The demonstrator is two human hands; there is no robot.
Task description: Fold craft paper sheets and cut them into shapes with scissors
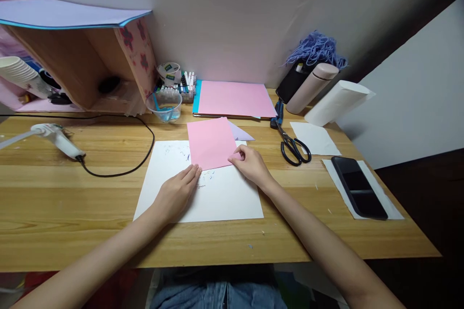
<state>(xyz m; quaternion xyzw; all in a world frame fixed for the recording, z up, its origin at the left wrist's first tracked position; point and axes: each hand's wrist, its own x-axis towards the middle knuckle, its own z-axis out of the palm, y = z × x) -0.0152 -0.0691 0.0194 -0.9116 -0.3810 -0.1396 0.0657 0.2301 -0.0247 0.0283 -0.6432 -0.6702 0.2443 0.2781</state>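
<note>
My right hand pinches the near right corner of the pink sheet, fingers curled onto its edge, so that hand is grasping the paper. My left hand lies flat and released, palm down, its fingertips just touching the near left corner of the same sheet without gripping it. The pink sheet lies on the far part of a larger white sheet, which rests in the middle of the wooden desk. A pale purple scrap peeks out from under the pink sheet's far right edge. To the right I see black scissors, then a dark phone on a white paper. Farther back lies a stack of pink paper, with a clear cup and a box of markers to its left. On the far left a glue gun trails a black cord across the desk.
</note>
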